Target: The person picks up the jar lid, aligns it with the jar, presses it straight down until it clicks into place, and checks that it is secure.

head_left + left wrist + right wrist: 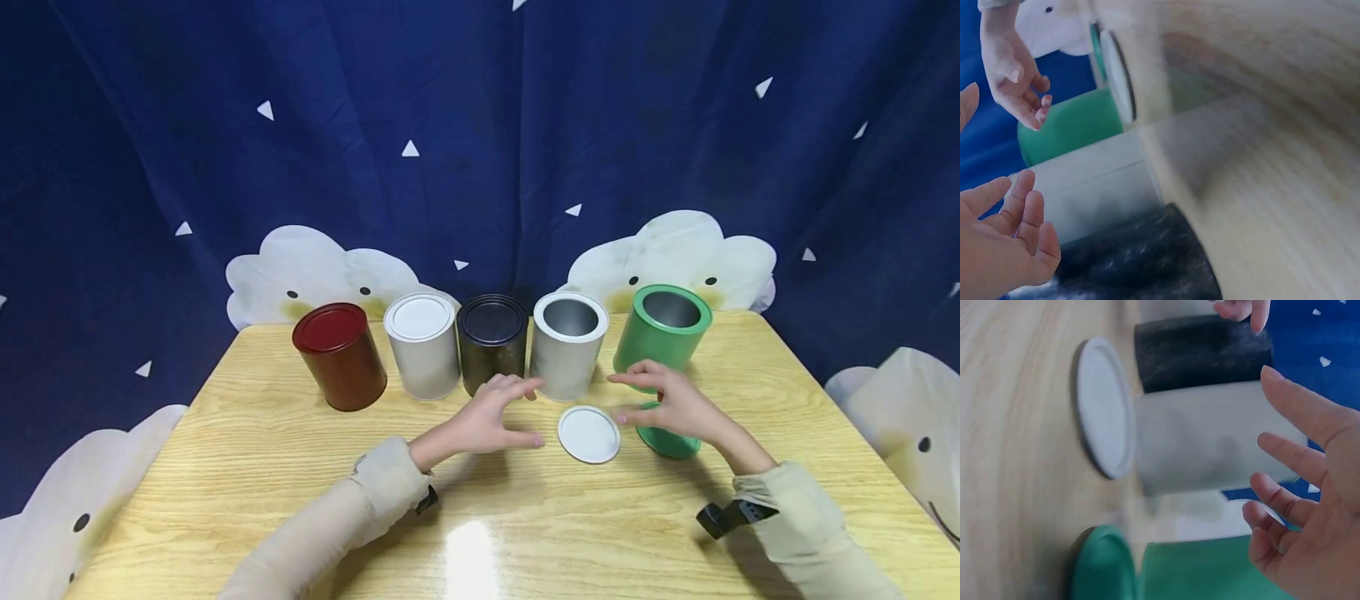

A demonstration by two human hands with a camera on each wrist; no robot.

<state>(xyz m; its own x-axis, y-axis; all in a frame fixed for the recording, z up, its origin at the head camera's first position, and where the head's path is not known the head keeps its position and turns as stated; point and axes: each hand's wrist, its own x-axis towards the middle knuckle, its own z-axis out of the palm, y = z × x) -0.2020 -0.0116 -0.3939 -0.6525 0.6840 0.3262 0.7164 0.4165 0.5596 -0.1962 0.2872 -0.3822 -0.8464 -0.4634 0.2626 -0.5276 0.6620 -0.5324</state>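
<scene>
Both hands hover above the table and hold nothing. In the head view my left hand (491,415) is in front of the black can (492,346), its fingers apart and pointing right. My right hand (672,403) hangs over the green lid (670,433), in front of the lidless green can (663,333). Between the hands a white lid (588,434) lies flat on the table, just in front of a lidless white can (567,354). The right wrist view shows the right hand's spread fingers (1297,456) apart from the cans.
To the left stand a dark red can (341,358) and a second white can (423,350), both with lids on. All the cans form a row along the back of the wooden table (247,467). A dark blue curtain (480,150) hangs behind.
</scene>
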